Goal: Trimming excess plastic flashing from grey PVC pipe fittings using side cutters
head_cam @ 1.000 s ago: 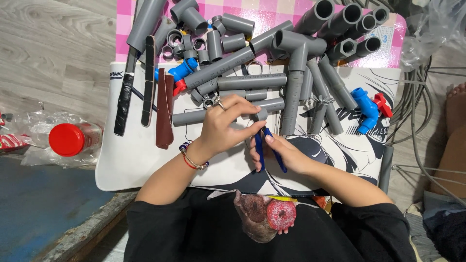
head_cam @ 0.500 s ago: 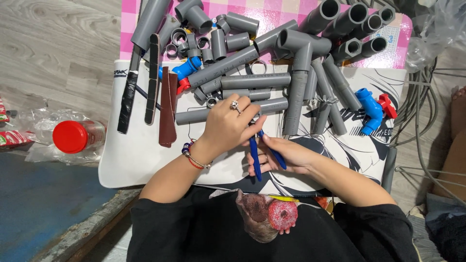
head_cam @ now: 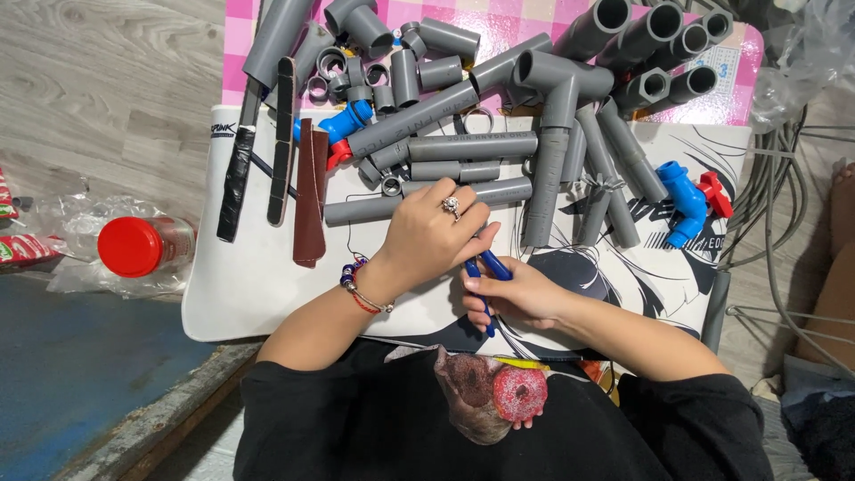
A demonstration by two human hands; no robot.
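Shifted little since the earlier frame: hands slightly nearer the body, pile unmoved. Right hand [head_cam: 521,298] closed around blue-handled pliers [head_cam: 485,276], just beside left hand [head_cam: 436,233], curled over something small, hidden. Risk: a pinched finger, fingers crowding the tool's tip. Beyond, grey PVC pipes [head_cam: 463,147] piled thick; a nudge could roll them. Bare desk [head_cam: 254,285] open at left, pink checked cloth [head_cam: 517,22] farthest.

grey pipes [head_cam: 463,147], pink checked cloth [head_cam: 499,22]
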